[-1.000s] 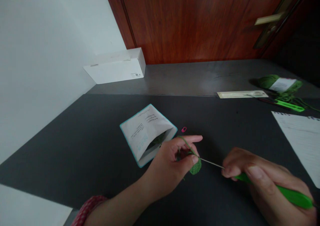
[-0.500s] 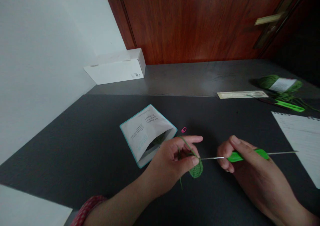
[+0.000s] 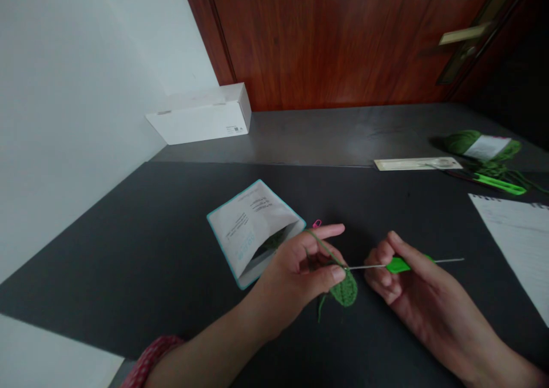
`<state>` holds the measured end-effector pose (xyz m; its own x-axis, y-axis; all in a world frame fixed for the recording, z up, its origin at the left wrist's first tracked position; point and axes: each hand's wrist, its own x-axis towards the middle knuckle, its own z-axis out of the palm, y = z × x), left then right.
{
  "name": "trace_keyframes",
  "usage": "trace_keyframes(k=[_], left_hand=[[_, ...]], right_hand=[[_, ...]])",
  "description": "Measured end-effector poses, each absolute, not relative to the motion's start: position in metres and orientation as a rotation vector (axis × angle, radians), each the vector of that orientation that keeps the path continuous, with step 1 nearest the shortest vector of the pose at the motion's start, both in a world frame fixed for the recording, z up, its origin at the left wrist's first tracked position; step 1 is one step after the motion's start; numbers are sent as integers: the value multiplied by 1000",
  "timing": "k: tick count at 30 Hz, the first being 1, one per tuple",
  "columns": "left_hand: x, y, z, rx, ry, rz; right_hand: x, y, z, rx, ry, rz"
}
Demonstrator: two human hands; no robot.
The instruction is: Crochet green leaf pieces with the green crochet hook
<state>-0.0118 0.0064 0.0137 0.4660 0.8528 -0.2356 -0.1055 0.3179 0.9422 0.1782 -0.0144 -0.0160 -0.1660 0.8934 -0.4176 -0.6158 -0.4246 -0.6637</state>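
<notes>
Pinching the small green crochet piece (image 3: pixel 345 291) in my left grip (image 3: pixel 295 268), with the yarn (image 3: pixel 321 242) running over my forefinger, I hold the crochet hook (image 3: pixel 398 265) in a narrow right grip (image 3: pixel 412 288), its tip at the piece by my thumb. Both hands hover over the dark counter (image 3: pixel 128 273), near a white packet (image 3: pixel 246 228) and a pink stitch marker (image 3: pixel 316 224).

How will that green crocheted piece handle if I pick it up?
Probably soft and floppy: the crocheted piece droops below the left hand rather than standing stiff. It likely weighs little, being small and made of yarn. The loose yarn tail hanging from it may well dangle and catch on things.
</notes>
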Motion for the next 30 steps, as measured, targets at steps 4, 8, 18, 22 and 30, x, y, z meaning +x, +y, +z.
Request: trace_keyframes(k=[4, 8, 18, 22, 30], left_hand=[[-11, 5, 14, 1060, 900, 755], [-9, 5, 15, 1072, 928, 745], [-3, -2, 6, 974, 951, 860], [-2, -1, 9, 942, 945, 886], [-2, -2, 10, 1006, 962, 871]], right_hand=[[174, -17, -17, -888, -442, 1797], [172, -21, -19, -857, -578, 1729], [172, -24, -24, -865, -636, 1722], [173, -22, -24, -841, -645, 1717], [183, -17, -19, -826, -854, 1604]])
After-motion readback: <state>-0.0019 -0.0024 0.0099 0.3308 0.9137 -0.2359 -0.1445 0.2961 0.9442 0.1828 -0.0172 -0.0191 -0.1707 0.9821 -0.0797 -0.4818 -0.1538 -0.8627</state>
